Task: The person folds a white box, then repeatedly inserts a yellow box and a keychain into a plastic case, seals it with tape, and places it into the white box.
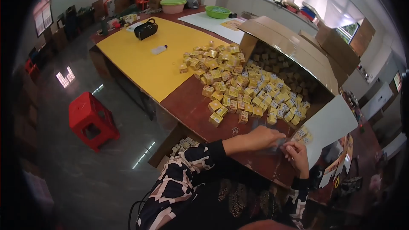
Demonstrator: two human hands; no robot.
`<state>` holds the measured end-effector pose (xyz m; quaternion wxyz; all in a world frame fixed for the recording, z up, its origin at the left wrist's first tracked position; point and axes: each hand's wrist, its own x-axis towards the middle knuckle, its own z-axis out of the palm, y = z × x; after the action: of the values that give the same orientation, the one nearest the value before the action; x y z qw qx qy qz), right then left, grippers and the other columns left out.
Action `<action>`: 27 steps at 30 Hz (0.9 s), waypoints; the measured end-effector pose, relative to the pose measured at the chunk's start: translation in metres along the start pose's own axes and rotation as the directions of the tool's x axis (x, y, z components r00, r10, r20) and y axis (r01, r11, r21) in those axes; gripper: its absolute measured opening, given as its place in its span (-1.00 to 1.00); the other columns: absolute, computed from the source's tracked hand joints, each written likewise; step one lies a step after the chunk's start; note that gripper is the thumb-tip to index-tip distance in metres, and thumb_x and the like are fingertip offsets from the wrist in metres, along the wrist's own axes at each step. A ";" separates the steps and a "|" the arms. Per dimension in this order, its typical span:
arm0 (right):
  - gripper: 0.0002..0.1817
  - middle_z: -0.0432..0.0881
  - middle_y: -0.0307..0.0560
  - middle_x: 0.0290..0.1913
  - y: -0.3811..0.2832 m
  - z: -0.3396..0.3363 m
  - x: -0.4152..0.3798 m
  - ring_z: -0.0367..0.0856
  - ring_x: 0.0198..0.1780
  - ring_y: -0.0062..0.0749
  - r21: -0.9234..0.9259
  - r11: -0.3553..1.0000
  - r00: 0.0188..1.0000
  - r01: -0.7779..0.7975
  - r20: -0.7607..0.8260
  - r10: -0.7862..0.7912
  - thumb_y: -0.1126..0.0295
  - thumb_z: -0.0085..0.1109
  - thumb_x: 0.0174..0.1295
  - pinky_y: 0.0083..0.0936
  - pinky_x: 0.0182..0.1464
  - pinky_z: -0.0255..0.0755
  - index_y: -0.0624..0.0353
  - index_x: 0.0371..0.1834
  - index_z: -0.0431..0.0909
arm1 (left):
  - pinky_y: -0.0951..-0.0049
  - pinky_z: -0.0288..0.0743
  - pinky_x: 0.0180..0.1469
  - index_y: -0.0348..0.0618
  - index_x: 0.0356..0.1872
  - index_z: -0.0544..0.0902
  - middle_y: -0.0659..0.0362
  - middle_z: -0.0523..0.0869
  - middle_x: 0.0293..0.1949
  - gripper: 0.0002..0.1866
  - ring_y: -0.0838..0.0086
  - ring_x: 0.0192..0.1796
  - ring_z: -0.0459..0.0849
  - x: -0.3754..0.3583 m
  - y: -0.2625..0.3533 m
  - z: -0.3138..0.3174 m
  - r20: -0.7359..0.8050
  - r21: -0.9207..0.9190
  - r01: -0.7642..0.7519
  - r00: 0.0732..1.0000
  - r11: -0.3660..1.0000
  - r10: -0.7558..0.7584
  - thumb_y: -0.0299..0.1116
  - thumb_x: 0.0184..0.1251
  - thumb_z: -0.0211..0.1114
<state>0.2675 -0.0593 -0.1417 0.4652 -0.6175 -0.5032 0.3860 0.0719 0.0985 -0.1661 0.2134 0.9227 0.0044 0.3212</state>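
Note:
My left hand (265,138) reaches in over the dark red table edge with its fingers bent together. Close beside it, my right hand (297,153) has its thumb and fingertips pinched. Between the two lies a piece of clear plastic (276,148), thin and hard to make out, perhaps a bag; both hands appear to grip it. Just beyond my right hand, a few small yellow-and-white boxes (302,135) sit by a white sheet (331,123). A large heap of small yellow boxes (232,85) spreads across the table in front of my hands.
An open cardboard carton (289,44) lies on its side, boxes spilling from it. Yellow sheeting (140,59) covers the table's left part, bearing a black bag (145,29) and a small bottle (159,50). A red stool (91,119) stands on the floor; a box (164,147) sits below the table edge.

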 end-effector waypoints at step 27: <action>-0.22 0.53 0.17 0.27 0.000 0.133 -0.024 0.70 -0.13 -0.47 0.120 0.882 0.772 -0.456 0.547 0.325 0.17 0.23 0.38 -0.61 -0.08 0.60 0.30 0.54 0.11 | 0.19 0.64 -0.10 -0.53 0.30 0.27 -0.17 0.60 0.03 -0.12 0.00 -0.03 0.71 -0.168 0.043 0.055 -0.007 0.018 0.413 0.911 0.911 -0.413 -0.07 0.17 0.47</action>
<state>0.1372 -0.0579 -0.1770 0.2961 -0.5215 -0.4159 0.6837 -0.0338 0.0132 -0.2868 0.2677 0.9024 0.2026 0.2702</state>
